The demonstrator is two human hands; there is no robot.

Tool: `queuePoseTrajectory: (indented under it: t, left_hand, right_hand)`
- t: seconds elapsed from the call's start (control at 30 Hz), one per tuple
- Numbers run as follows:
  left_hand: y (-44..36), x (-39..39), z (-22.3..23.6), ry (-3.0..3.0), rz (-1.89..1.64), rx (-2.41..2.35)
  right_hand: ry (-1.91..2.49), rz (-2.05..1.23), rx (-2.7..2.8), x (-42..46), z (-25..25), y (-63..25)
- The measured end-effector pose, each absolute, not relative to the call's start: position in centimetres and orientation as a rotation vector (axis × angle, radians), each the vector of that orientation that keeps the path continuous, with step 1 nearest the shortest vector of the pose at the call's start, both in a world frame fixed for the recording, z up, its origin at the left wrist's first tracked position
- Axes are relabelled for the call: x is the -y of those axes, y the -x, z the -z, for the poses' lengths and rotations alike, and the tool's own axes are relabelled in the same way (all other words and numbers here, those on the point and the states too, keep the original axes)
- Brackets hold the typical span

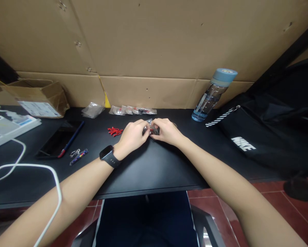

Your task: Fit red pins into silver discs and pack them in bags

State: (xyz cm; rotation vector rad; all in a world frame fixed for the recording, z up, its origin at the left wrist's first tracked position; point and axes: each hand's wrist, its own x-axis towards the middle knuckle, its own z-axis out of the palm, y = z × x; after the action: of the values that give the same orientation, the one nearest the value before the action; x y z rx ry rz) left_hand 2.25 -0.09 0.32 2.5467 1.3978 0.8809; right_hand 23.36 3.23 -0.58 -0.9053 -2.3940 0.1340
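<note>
My left hand (133, 134), with a black watch on the wrist, and my right hand (167, 131) meet above the middle of the black table. Both have their fingers pinched on a small clear plastic bag (150, 126) between them. Something red and dark shows in the bag, but the fingers cover most of it. To the left of my left hand lies a small bunch of red cords (115, 131). Behind the hands, several filled clear packets (132, 110) lie in a row, with a stack of clear plastic bags (92, 110) to their left.
At the left are an open cardboard box (38, 97), a dark phone (60, 139) with a pen, a keychain (78, 156), and a white cable (25, 165) crossing my left forearm. A water bottle (211, 96) and black bag (259, 137) stand right. Cardboard (154, 44) walls the back.
</note>
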Motion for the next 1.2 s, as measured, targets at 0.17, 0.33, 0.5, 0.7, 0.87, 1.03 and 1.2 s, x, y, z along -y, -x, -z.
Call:
queuePoseTrajectory:
  t: [0.17, 0.33, 0.5, 0.7, 0.87, 1.03, 1.2]
  left_hand:
    - [-2.2, 0.2, -0.3, -2.545, -0.885, -1.373]
    - [-2.4, 0.1, -0.2, -2.550, -0.913, -1.218]
    - [-2.2, -0.2, 0.0, -2.613, -0.895, -1.068]
    - [-0.4, -1.6, -0.7, -2.590, -0.882, -0.952]
    - [0.8, -2.4, -1.2, -2.520, -0.868, -1.012]
    - [1.7, -3.1, -1.1, -2.530, -0.771, -0.966]
    - [1.6, -3.3, -0.3, -2.725, -0.709, -1.088]
  right_hand:
    - [0.895, -0.085, 2.440, -3.2, 0.3, -23.6]
    - [0.983, 0.032, 2.425, -3.4, 1.0, -23.3]
    - [1.075, 0.002, 2.306, -3.6, 1.4, -23.0]
    - [0.859, -0.657, 2.030, -3.9, 0.1, -24.6]
    - [0.902, -0.884, 1.748, -4.5, -1.2, -26.9]
    - [0.827, -0.411, 2.351, -4.3, -1.8, -27.5]
    - [0.880, -0.186, 2.518, -3.8, -0.7, -25.9]
